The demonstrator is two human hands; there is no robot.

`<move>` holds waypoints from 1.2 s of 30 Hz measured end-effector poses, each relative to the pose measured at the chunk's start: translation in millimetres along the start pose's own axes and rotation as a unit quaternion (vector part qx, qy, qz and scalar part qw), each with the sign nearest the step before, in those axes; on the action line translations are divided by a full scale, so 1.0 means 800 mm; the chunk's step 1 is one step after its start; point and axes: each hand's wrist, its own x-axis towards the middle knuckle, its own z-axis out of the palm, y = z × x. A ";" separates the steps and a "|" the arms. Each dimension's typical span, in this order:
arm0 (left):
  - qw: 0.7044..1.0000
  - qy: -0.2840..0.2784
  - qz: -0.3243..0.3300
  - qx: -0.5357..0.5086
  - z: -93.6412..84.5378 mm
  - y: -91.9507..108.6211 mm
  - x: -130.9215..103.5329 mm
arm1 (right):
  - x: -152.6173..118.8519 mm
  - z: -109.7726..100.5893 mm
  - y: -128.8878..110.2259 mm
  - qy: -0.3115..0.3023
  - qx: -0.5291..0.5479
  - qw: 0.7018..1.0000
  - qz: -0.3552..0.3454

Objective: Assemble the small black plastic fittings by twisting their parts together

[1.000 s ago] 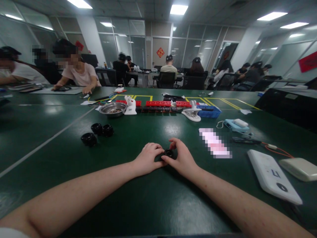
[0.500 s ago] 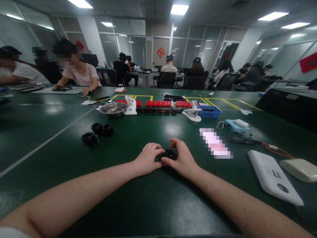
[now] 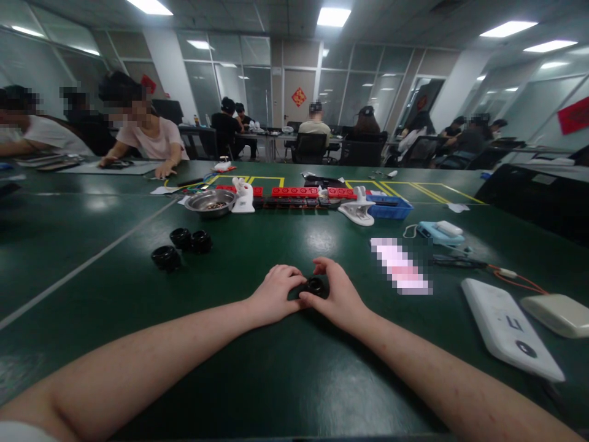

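A small black round part (image 3: 315, 285) with a hole in its top rests on the green table between my hands. From the left, my left hand (image 3: 275, 293) curves its thumb and fingers around it, fingertips against its side. My right hand (image 3: 341, 294) grips it from the right, the thumb at its near edge and the index finger arched behind it. My fingers partly hide it. Three similar black round parts, among them the nearest one (image 3: 166, 258), stand together to the left.
Behind lie a metal bowl (image 3: 210, 203) with small pieces, a red strip of compartments (image 3: 295, 192), white clamp-like stands (image 3: 358, 210) and a blue tray (image 3: 391, 209). To the right are a blurred pink phone-like object (image 3: 400, 265) and a white power bank (image 3: 510, 328). People sit beyond.
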 end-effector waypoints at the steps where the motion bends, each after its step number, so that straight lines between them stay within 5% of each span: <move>1: 1.000 0.000 0.000 -0.001 0.000 0.000 0.000 | 0.001 0.001 0.001 -0.001 -0.003 1.000 0.008; 8: 1.000 -0.004 0.000 0.002 -0.002 0.000 -0.001 | -0.003 -0.005 -0.003 -0.059 0.056 0.994 -0.079; 16: 1.000 0.001 0.001 0.005 -0.001 0.001 0.000 | 0.000 -0.003 -0.004 0.007 -0.017 1.000 0.005; 23: 1.000 0.002 0.000 0.006 -0.001 0.000 0.000 | -0.004 -0.004 -0.004 -0.029 0.030 0.996 -0.072; 31: 1.000 -0.005 -0.005 0.003 -0.003 0.002 0.000 | 0.002 -0.005 -0.007 0.008 -0.054 0.999 -0.001; 36: 1.000 -0.004 -0.005 0.003 -0.002 0.002 0.000 | -0.002 -0.005 -0.004 -0.031 -0.022 0.998 -0.051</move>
